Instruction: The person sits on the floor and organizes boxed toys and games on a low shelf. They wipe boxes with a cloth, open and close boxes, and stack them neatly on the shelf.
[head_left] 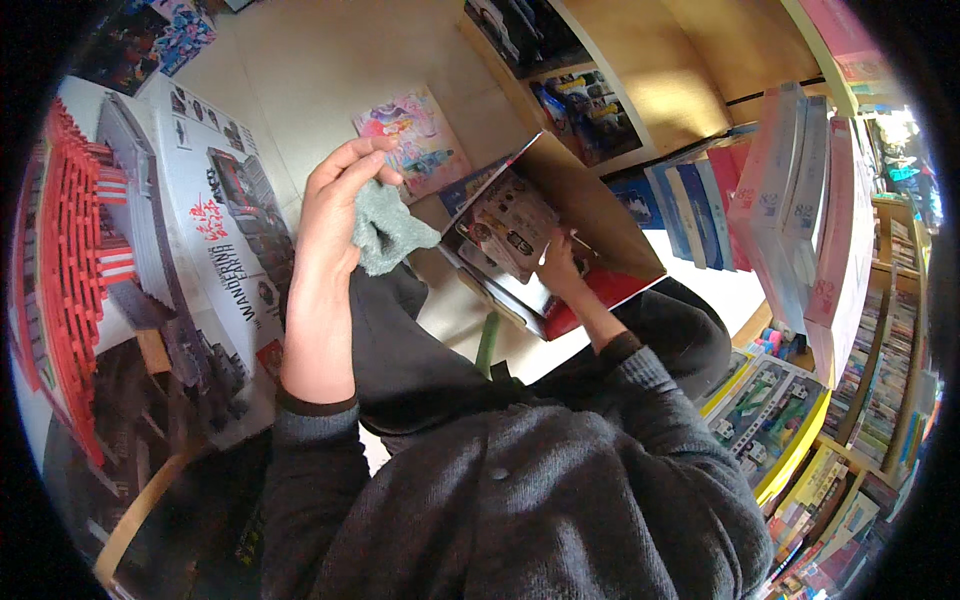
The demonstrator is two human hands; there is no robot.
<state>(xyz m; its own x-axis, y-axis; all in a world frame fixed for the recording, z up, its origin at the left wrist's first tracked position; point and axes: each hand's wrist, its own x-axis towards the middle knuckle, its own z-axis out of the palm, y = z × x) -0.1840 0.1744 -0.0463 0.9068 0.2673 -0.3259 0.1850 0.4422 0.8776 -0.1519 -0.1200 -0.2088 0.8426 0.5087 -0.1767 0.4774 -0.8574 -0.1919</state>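
My left hand (340, 195) is raised, its fingers closed around a fuzzy grey-green cloth (390, 235) that hangs down beside the palm. My right hand (566, 270) reaches into an open cardboard box (575, 185) tilted between my legs. Its fingers are at the edge of a flat brownish printed package (505, 225) and seem to pinch it. Under the package show white flat pieces and the box's red printed side (610, 292).
A colourful illustrated box (415, 140) lies on the floor ahead. To my left stand a red-and-grey brick-built model (90, 270) and a large white box (220, 190). Pale boxes (800, 190), a yellow-edged box (765, 410) and shelves line my right; a wooden cabinet (660, 70) stands ahead.
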